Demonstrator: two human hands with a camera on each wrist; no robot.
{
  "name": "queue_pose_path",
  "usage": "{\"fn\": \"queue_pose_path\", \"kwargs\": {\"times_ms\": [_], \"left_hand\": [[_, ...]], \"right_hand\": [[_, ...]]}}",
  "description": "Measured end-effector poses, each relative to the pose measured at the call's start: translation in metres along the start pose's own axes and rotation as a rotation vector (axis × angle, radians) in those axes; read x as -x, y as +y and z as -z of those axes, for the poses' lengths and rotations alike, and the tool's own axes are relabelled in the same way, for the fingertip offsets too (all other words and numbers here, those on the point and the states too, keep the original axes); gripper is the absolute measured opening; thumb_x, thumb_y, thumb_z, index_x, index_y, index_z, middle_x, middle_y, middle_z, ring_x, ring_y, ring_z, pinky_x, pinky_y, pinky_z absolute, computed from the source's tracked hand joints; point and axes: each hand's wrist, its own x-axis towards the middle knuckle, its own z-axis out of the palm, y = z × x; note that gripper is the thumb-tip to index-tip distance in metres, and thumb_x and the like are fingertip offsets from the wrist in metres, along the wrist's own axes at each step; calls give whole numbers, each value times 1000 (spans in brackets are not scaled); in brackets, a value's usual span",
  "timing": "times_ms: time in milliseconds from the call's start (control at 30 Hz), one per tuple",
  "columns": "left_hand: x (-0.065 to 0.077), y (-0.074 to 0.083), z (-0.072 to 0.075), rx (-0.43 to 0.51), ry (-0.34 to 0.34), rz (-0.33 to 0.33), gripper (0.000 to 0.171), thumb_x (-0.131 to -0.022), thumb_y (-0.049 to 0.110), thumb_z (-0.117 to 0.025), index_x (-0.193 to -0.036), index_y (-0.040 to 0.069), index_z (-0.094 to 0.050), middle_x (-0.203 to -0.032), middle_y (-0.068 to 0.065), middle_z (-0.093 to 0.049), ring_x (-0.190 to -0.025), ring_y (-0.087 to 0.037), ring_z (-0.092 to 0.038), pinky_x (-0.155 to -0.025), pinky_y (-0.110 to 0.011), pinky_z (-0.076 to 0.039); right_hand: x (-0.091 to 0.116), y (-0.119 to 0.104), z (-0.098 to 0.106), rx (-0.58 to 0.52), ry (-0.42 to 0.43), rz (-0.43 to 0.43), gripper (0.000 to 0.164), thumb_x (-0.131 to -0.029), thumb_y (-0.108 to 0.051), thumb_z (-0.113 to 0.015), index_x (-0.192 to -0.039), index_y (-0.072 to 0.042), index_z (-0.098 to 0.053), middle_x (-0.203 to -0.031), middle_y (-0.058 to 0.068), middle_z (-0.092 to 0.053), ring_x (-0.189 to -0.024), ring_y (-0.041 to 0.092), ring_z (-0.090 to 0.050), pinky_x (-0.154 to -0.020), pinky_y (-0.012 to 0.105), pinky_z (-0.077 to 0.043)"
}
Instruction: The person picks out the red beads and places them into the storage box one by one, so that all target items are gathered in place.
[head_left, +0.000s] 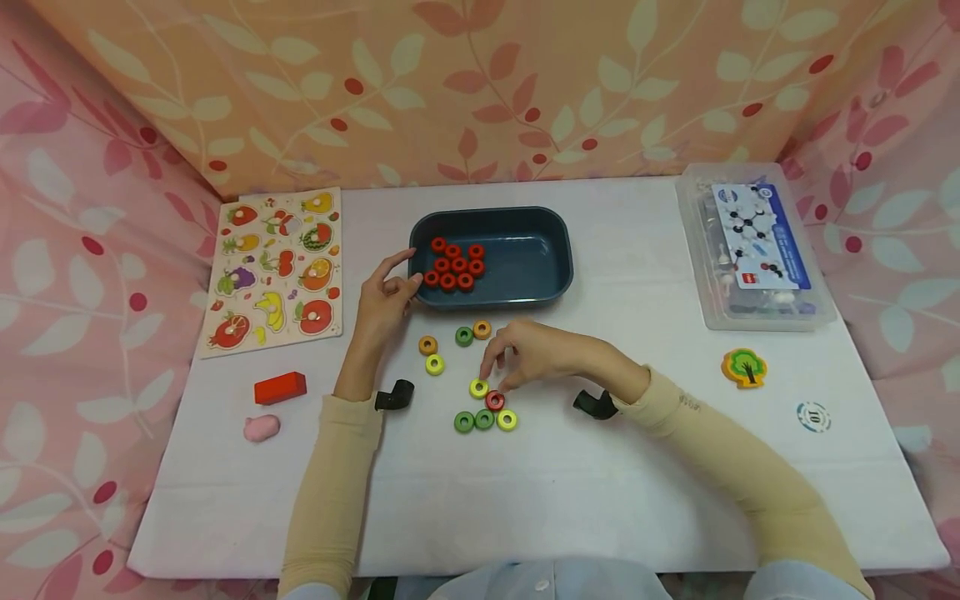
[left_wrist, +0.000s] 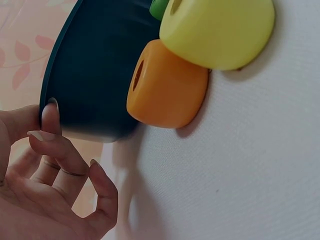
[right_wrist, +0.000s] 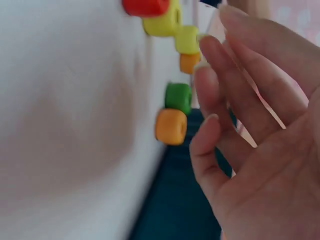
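At the dark blue tray (head_left: 525,287), my left hand (head_left: 382,304) pinches the left rim with thumb and a fingertip; in the left wrist view the fingertip lies against the outer wall. Several red beads (head_left: 457,265) are grouped in the tray's left part. My right hand (head_left: 540,350) hovers over loose beads in front of the tray, fingers spaced apart with nothing between them in the right wrist view. Its fingertips are close to a yellow bead (head_left: 478,388) and a red bead (head_left: 495,401). Green beads (head_left: 464,422), another yellow bead (head_left: 507,420) and orange beads (head_left: 427,346) lie around.
A fruit puzzle board (head_left: 281,333) lies back left, with a red block (head_left: 280,388) and a pink pig figure (head_left: 261,428) before it. On the right are a clear plastic box (head_left: 765,317), a tree-shaped piece (head_left: 744,368) and a round chip (head_left: 813,417). Patterned curtains surround the table.
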Motion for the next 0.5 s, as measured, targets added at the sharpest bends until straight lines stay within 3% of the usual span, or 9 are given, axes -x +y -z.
{"fn": "queue_pose_path", "kwargs": {"times_ms": [167, 500], "left_hand": [[0, -1, 0, -1, -7, -14, 46, -99, 14, -64, -144, 17, -55, -82, -32, -53, -64, -26, -47, -56, -24, -39], [1, -1, 1, -13, -8, -25, 46, -99, 14, -64, -144, 16, -54, -79, -30, -52, -61, -23, -46, -56, -24, -39]], "right_hand": [[-2, 5, -12, -16, -68, -16, 24, -76, -7, -85, -98, -17, -80, -97, -7, -75, -95, 20, -62, -86, 32, -48], [-3, 14, -28, 23, -64, 8, 33, -74, -2, -83, -102, -19, -78, -101, -9, -70, -92, 16, -60, -83, 27, -48]]}}
